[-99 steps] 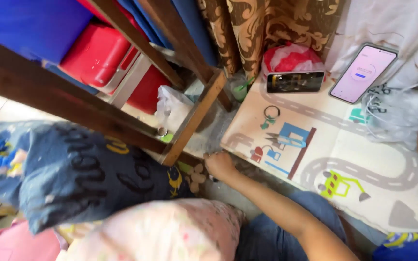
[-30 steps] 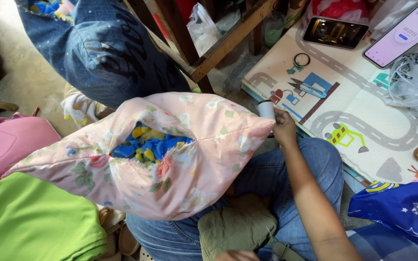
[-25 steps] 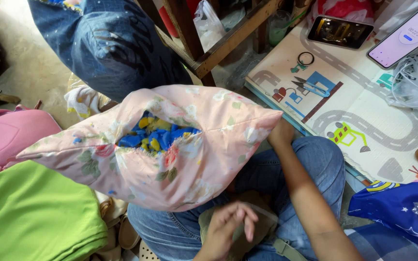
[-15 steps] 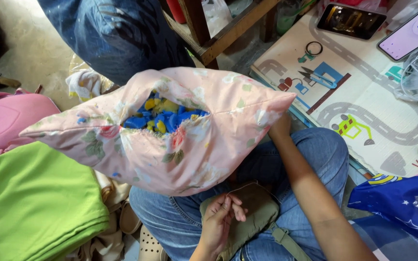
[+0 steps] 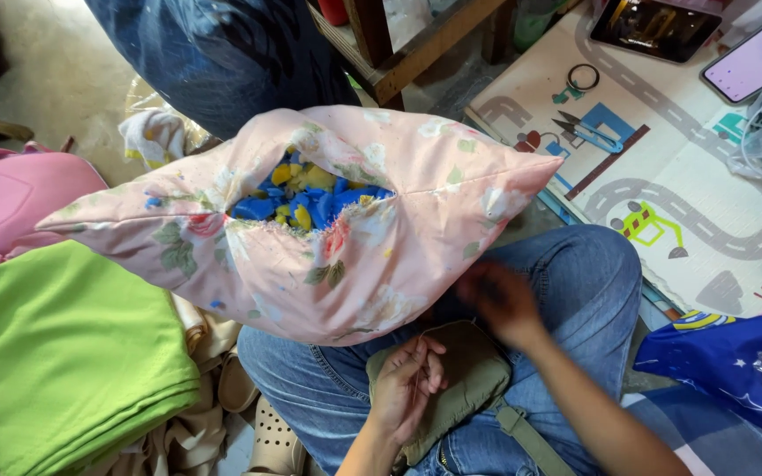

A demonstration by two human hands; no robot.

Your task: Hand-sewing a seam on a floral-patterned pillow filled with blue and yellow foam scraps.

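The pink floral pillow [image 5: 310, 229] lay across my lap, its seam gaping and unsewn over blue and yellow stuffing [image 5: 306, 192]. My left hand [image 5: 407, 388] pinched something too fine to identify above the olive pouch [image 5: 460, 383]; my blurred right hand's [image 5: 500, 300] grip I couldn't tell.

A folded green cloth [image 5: 63, 353] lies left, below a pink bag [image 5: 11, 198]. A road-print play mat [image 5: 663, 167] holds scissors [image 5: 586, 132], two phones [image 5: 654, 26] and a ring [image 5: 584, 77].
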